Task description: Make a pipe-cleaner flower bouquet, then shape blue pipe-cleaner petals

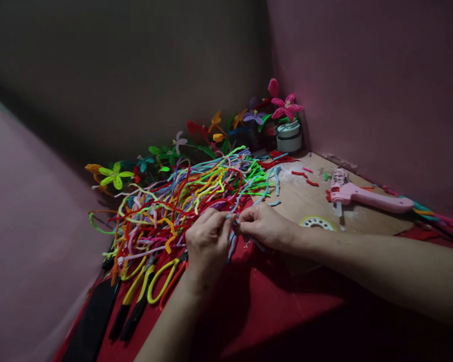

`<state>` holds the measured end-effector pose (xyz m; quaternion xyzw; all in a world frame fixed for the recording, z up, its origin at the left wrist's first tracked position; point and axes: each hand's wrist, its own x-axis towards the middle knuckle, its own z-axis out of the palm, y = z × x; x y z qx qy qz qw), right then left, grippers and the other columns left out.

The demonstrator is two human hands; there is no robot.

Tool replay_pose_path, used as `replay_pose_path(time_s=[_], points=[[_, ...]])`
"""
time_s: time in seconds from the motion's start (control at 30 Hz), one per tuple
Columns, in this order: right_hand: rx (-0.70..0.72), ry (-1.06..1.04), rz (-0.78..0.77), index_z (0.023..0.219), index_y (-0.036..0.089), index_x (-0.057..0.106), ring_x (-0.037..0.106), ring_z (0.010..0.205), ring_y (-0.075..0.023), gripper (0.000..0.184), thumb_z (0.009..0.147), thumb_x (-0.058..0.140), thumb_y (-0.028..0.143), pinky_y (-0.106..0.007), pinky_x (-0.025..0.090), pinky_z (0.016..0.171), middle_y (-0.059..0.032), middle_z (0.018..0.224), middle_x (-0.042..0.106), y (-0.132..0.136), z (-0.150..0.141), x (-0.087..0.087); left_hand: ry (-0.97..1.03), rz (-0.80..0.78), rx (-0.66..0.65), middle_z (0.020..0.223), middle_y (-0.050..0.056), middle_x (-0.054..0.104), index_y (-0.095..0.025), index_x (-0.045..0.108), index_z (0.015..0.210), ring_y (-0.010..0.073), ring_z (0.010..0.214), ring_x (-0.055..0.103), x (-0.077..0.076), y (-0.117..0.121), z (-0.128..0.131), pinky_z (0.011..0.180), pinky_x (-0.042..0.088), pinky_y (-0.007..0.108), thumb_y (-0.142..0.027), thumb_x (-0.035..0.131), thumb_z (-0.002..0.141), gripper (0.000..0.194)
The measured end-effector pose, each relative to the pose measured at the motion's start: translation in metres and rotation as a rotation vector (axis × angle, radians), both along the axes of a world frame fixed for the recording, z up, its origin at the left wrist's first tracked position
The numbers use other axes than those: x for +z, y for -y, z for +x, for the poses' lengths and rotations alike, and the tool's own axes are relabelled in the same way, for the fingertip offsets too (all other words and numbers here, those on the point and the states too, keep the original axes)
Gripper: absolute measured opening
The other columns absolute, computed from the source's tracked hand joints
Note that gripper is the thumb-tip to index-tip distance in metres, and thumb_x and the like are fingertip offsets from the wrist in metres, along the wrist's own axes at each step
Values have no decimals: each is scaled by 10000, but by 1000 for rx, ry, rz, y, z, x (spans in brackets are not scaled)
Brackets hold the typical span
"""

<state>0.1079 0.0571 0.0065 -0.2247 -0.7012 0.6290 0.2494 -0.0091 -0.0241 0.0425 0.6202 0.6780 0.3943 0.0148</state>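
Light blue pipe cleaners (232, 246) run between and below my two hands. My left hand (209, 241) pinches one of them between thumb and forefinger. Close against it, my right hand (266, 226) has its fingers closed on the blue stems too, with an end sticking out beneath. The fingertips nearly meet, and exactly how the stems are joined or bent there is hidden. Right behind the hands lies a big loose heap of coloured pipe cleaners (196, 193) in red, yellow, green, pink and purple.
A pink glue gun (373, 196) rests on a brown board (294, 186), near a tape roll (317, 222) and short red pieces. Yellow-handled pliers (138, 296) and scissors (162, 281) lie left, beside a black flat object (90, 322). Pipe-cleaner flowers (116, 176) line the back wall.
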Motion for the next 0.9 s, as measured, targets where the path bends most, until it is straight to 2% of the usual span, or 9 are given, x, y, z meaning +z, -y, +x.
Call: replay_pose_path(time_s=[0.07, 0.13, 0.2, 0.3, 0.37, 0.5, 0.73, 0.83, 0.9], points=[[-20, 1, -29, 469, 140, 469, 351, 406, -50, 238, 684, 540, 216, -197, 254, 419, 37, 434, 441, -1, 0, 1, -209, 147, 14, 681, 43, 655, -162, 704, 737, 140, 649, 583, -5, 0, 1, 654, 428, 243, -285, 563, 772, 190], [-16, -4, -54, 461, 141, 464, 338, 393, -48, 254, 680, 558, 229, -198, 240, 405, 42, 417, 422, 0, 0, 3, -244, 196, 13, 677, 41, 655, -168, 705, 734, 141, 656, 583, -5, 1, 2, 672, 425, 245, -271, 575, 763, 169], [-11, 7, -84, 472, 140, 479, 328, 370, -47, 248, 684, 564, 238, -196, 228, 383, 44, 407, 423, 1, 0, 4, -65, 130, 30, 628, 21, 632, -164, 695, 687, 123, 601, 560, -3, 1, 3, 627, 423, 227, -271, 584, 754, 168], [4, 39, -101, 504, 136, 509, 337, 357, -48, 230, 712, 537, 231, -189, 236, 371, 44, 405, 431, 2, 0, 5, 314, -20, 92, 519, -23, 546, -153, 667, 612, 84, 482, 457, 3, -1, 3, 507, 381, 200, -297, 619, 722, 187], [7, 46, -70, 505, 133, 514, 352, 373, -48, 223, 716, 525, 204, -186, 250, 385, 41, 412, 438, 2, -1, 5, 436, -52, 124, 492, -39, 506, -149, 662, 598, 69, 459, 401, 5, -2, 4, 472, 348, 191, -314, 642, 697, 193], [-27, 15, -4, 477, 136, 481, 350, 405, -46, 232, 702, 525, 172, -188, 256, 412, 42, 424, 442, 2, -2, 4, 486, -33, 139, 522, -36, 522, -147, 671, 627, 67, 485, 399, 3, -3, 3, 461, 319, 184, -333, 649, 686, 197], [27, -22, -106, 519, 130, 517, 358, 406, -47, 214, 711, 546, 220, -194, 243, 411, 38, 449, 473, 1, 0, 6, 560, -58, 153, 451, -51, 434, -130, 638, 610, 48, 420, 332, 4, -8, -9, 399, 247, 174, -380, 643, 689, 262], [-19, -37, -135, 526, 123, 543, 369, 418, -54, 181, 686, 550, 208, -201, 258, 427, 29, 453, 483, 0, 1, 6, 602, -14, 172, 518, -36, 506, -136, 648, 695, 56, 429, 386, 9, -6, -13, 403, 284, 174, -404, 611, 715, 271], [-47, -46, -143, 525, 119, 555, 368, 421, -57, 177, 678, 542, 207, -206, 263, 432, 24, 451, 483, -1, 1, 6, 605, -42, 164, 590, -19, 568, -140, 666, 782, 69, 471, 443, 13, -5, -14, 438, 331, 178, -400, 633, 693, 276]])
